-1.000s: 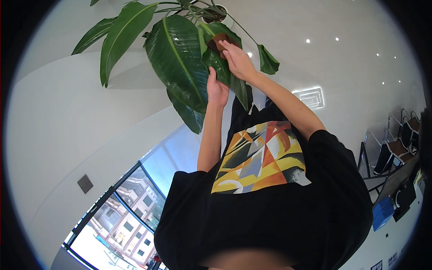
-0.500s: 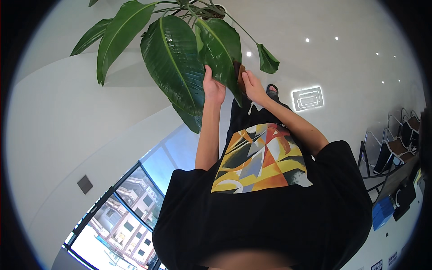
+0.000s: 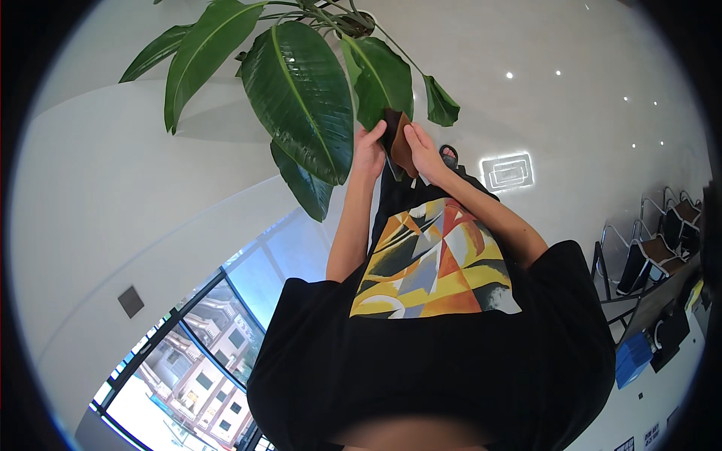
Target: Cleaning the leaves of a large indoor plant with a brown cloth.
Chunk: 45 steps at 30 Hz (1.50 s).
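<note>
A potted plant with big glossy green leaves (image 3: 301, 98) stands ahead of me. One smaller leaf (image 3: 382, 75) hangs toward me, and at its lower end is a dark brown and tan piece (image 3: 400, 146) that looks like withered leaf. My left hand (image 3: 368, 152) grips its left edge, thumb along the top. From the other side, my right hand (image 3: 426, 153) pinches the tan edge between thumb and fingers. The fingers beneath are partly hidden. A greyish-green strip of the leaf shows below, between the hands.
The plant's pot (image 3: 357, 25) is at the top. A pale curved wall or counter (image 3: 113, 173) fills the left side, with a window (image 3: 203, 368) at lower left. Metal-framed chairs (image 3: 650, 252) and a blue box (image 3: 634, 359) are at the right. My sandalled foot (image 3: 449, 155) stands by my right hand.
My left hand has shifted from under the green leaf to the brown piece's left edge. The leaf's lower end has folded, baring more brown. The right hand keeps its grip there.
</note>
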Each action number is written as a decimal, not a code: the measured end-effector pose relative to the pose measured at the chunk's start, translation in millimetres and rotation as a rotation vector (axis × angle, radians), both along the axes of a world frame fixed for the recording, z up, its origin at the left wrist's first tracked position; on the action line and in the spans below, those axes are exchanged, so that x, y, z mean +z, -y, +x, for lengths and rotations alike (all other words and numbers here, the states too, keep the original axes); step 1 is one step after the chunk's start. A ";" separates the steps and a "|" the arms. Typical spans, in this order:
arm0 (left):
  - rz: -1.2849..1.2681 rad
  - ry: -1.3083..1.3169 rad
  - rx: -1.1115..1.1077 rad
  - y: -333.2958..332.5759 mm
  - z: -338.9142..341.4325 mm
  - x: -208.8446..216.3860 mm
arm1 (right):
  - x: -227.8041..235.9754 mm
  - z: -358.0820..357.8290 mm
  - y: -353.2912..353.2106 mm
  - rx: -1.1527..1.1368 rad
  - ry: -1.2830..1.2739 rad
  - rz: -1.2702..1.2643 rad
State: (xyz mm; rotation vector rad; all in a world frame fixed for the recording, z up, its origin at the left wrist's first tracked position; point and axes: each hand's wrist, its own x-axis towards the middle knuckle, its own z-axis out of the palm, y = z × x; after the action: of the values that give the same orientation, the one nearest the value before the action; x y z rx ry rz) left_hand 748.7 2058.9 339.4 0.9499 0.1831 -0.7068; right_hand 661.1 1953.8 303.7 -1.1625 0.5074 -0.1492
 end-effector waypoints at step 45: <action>0.172 -0.062 0.004 -18.0 -35.6 37.5 | 91.8 46.9 9.0 0.223 -0.045 -0.690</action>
State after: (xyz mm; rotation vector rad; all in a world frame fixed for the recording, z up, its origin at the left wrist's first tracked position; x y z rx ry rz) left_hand 713.1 2076.9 376.9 1.0920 0.3042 -0.7252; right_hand 708.0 1944.8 395.5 -1.8912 0.3673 -0.1068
